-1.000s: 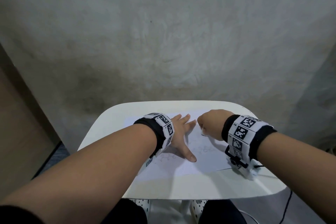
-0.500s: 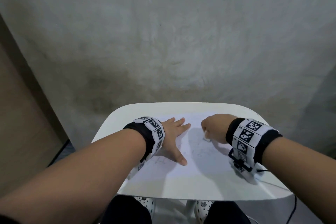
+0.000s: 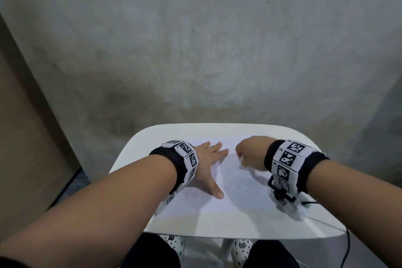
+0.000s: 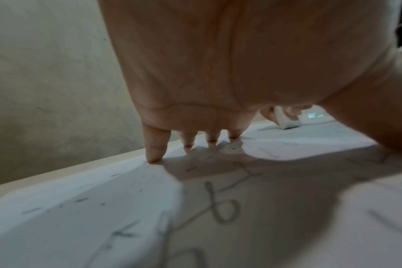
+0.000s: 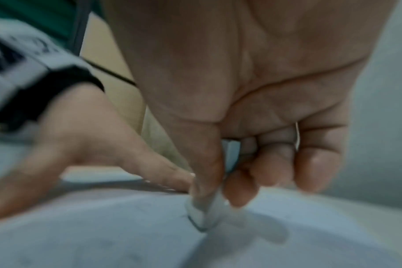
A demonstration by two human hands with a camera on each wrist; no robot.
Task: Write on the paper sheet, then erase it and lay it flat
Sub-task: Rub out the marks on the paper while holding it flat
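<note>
On a small white table (image 3: 217, 224) with rounded corners, head view: paper sheet (image 3: 239, 193) lying flat, near edge set back from the table's near edge, bare margin in front and at the far left corner. Left hand (image 3: 206, 165) spread flat on the sheet's left half, fingers straight, thumb toward the near side. Right hand (image 3: 250, 154) curled at the far middle of the sheet, just right of the left fingertips. Grey plastered wall (image 3: 195, 50) right behind the far edge; brown panel (image 3: 21, 137) well to the left.

Left wrist view: fingertips (image 4: 153, 156) pressed on the sheet near its far edge, faint pencil marks and dark crumbs around. White eraser (image 4: 287, 119) visible beyond, on the right.

Right wrist view, blurred: thumb and fingers (image 5: 239, 186) pinching the eraser (image 5: 202, 215), its lower end touching the sheet, just beside the left forefinger.
</note>
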